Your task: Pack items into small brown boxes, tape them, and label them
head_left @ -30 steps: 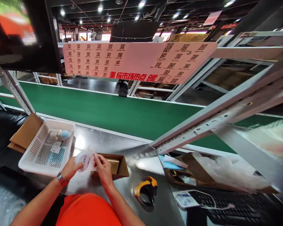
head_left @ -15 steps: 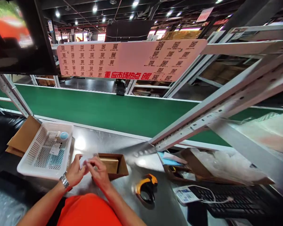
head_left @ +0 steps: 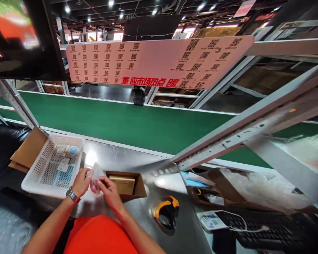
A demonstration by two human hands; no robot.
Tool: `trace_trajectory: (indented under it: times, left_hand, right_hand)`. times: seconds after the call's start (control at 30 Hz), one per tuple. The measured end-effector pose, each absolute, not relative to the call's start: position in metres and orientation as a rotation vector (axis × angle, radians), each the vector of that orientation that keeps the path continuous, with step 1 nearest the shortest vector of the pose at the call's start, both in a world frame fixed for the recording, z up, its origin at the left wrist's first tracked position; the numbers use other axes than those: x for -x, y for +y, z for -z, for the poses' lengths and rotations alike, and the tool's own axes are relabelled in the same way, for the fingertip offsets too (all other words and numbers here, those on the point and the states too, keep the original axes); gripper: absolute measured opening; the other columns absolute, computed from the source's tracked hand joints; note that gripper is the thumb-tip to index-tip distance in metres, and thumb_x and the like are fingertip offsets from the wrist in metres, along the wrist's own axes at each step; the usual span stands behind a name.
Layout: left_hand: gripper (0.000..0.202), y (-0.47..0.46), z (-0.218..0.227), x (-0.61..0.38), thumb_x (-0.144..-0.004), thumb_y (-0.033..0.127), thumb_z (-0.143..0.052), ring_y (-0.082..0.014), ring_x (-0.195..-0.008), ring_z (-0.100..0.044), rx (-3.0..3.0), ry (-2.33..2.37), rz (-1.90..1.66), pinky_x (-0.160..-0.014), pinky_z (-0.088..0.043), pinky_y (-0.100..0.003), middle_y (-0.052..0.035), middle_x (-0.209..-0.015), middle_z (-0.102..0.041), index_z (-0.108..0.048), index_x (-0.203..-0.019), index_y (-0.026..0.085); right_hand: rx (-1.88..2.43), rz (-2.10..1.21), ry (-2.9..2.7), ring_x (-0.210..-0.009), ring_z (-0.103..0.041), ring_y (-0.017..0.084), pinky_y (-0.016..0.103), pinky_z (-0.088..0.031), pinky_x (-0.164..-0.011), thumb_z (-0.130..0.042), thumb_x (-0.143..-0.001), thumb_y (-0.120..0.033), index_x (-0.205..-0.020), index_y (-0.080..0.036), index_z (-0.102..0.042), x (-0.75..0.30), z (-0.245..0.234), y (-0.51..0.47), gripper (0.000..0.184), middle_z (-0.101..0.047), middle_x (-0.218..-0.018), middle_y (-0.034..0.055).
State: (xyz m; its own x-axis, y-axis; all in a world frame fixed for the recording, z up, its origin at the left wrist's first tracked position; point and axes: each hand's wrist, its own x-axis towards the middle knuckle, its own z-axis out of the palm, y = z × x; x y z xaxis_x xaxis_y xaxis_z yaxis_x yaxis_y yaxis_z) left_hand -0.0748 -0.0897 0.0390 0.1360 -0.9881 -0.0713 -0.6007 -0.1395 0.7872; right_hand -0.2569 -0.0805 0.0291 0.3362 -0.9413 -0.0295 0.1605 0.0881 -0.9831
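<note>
Both my hands grip a small crumpled clear plastic bag [head_left: 96,173] over the metal table, between a basket and a box. My left hand [head_left: 82,181], with a metal-banded watch on its wrist, is closed on the bag's left side. On the other side my right hand [head_left: 107,188] pinches it. Whether anything lies inside the bag I cannot make out. Just right of my right hand stands an open cardboard box [head_left: 140,186] with a flat tan box [head_left: 123,184] in it. The white plastic basket [head_left: 35,182] to the left holds a blue-topped round container [head_left: 73,150] and a labelled packet [head_left: 64,164].
A yellow-and-black handheld scanner [head_left: 166,211] lies on the metal table [head_left: 137,218]. To the right are a keyboard [head_left: 270,225], a labelled white device [head_left: 212,221] and plastic wrap. A green conveyor belt [head_left: 127,121] runs behind, with a slanted metal post [head_left: 228,141] in front of it.
The plastic bag now stands up more spread and visible between my hands, which are slightly farther apart. The view has shifted a little.
</note>
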Motion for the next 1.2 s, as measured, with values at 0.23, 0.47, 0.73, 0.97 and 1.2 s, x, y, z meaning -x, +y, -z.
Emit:
trace_trajectory:
  times: [0.23, 0.47, 0.73, 0.97, 1.2]
  left_hand:
    - [0.028, -0.1, -0.066, 0.057, -0.1, 0.025, -0.057, -0.0229, -0.091, -0.073, -1.841, -1.877, 0.637, -0.085, -0.052, -0.034, -0.0099, -0.1, -0.081, -0.083, -0.107, 0.018]
    - [0.031, -0.108, -0.086, 0.044, -0.101, 0.028, -0.061, -0.0239, -0.093, -0.077, -1.684, -1.951, 0.632, -0.09, -0.056, -0.035, -0.0111, -0.108, -0.085, -0.085, -0.119, 0.018]
    - [0.035, -0.116, -0.056, 0.039, -0.104, 0.034, -0.056, -0.0262, -0.1, -0.08, -1.761, -1.963, 0.791, -0.09, -0.054, -0.033, -0.0101, -0.109, -0.087, -0.088, -0.108, 0.023]
    - [0.036, -0.121, -0.022, 0.038, -0.099, 0.041, -0.059, -0.0252, -0.084, -0.075, -1.775, -1.844, 0.942, -0.082, -0.05, -0.034, -0.0101, -0.091, -0.085, -0.089, -0.104, 0.022]
    - [0.048, -0.178, 0.009, -0.006, -0.102, 0.043, -0.055, -0.0239, -0.091, -0.072, -1.846, -1.658, 0.983, -0.083, -0.059, -0.035, -0.0086, -0.1, -0.078, -0.074, -0.137, 0.015]
  right_hand:
    - [1.1, 1.069, 0.996, -0.069, -0.051, 0.017, 0.031, -0.045, -0.071, -0.078, -0.086, -0.068, -0.085, -0.021, -0.074, 0.266, -0.043, -0.096, 0.047, -0.064, -0.074, -0.0003]
    - [1.147, 1.069, 1.025, -0.071, -0.052, 0.018, 0.032, -0.044, -0.07, -0.079, -0.084, -0.067, -0.089, -0.02, -0.075, 0.274, -0.047, -0.111, 0.047, -0.065, -0.078, 0.0005]
    - [1.348, 0.838, 1.074, -0.076, -0.056, 0.019, 0.032, -0.043, -0.073, -0.071, -0.089, -0.059, -0.089, -0.02, -0.075, 0.278, -0.032, -0.128, 0.04, -0.069, -0.082, 0.0012]
    - [1.505, 0.694, 1.124, -0.075, -0.058, 0.019, 0.031, -0.041, -0.072, -0.064, -0.092, -0.045, -0.088, -0.02, -0.076, 0.274, -0.029, -0.127, 0.028, -0.069, -0.079, 0.0006]
    - [1.326, 0.717, 1.178, -0.073, -0.055, 0.019, 0.032, -0.04, -0.07, -0.072, -0.085, -0.055, -0.082, -0.02, -0.075, 0.269, -0.02, -0.129, 0.035, -0.068, -0.076, 0.0012]
